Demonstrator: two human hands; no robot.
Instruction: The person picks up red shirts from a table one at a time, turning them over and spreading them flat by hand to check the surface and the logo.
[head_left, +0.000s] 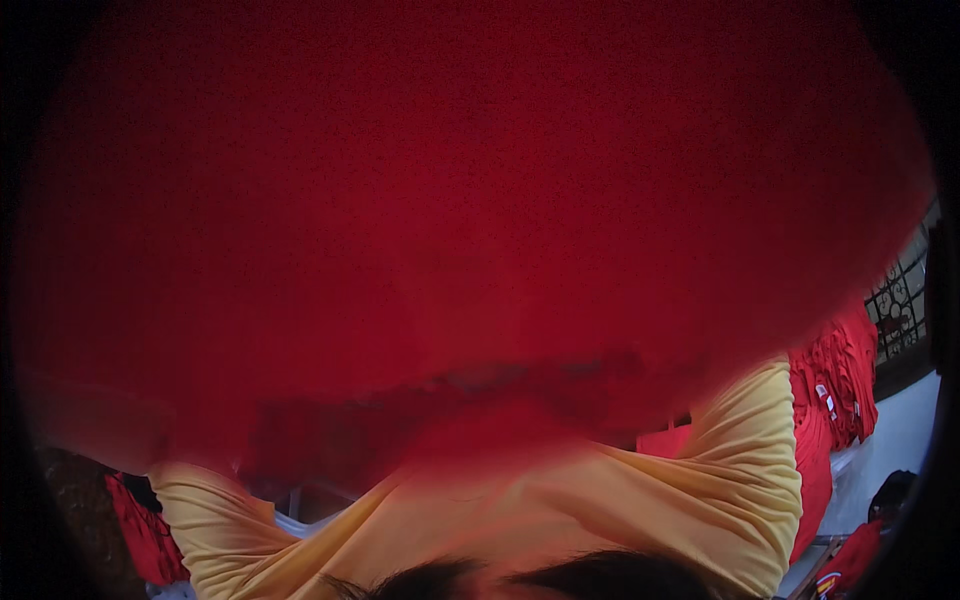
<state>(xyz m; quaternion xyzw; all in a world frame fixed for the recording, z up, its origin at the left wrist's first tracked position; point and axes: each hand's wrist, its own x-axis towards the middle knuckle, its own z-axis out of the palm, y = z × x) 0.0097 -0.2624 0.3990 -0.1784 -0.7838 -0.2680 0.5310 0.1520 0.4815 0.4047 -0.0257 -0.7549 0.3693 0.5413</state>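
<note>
A blurred red cloth (480,200) fills most of the head view, very close in front of me. Its lower edge hangs unevenly, with a darker patterned band (450,395) across it. Both my arms, in yellow sleeves, are raised: the left sleeve (215,515) and the right sleeve (750,450) run up behind the cloth. My two hands are hidden by it, so their grip on the cloth does not show.
To the right hangs or lies a bunch of red garments (838,385), beside a pale surface (890,450) and a dark metal grille (900,300). More red fabric (150,535) is at the lower left. Another red piece (848,565) sits at the lower right.
</note>
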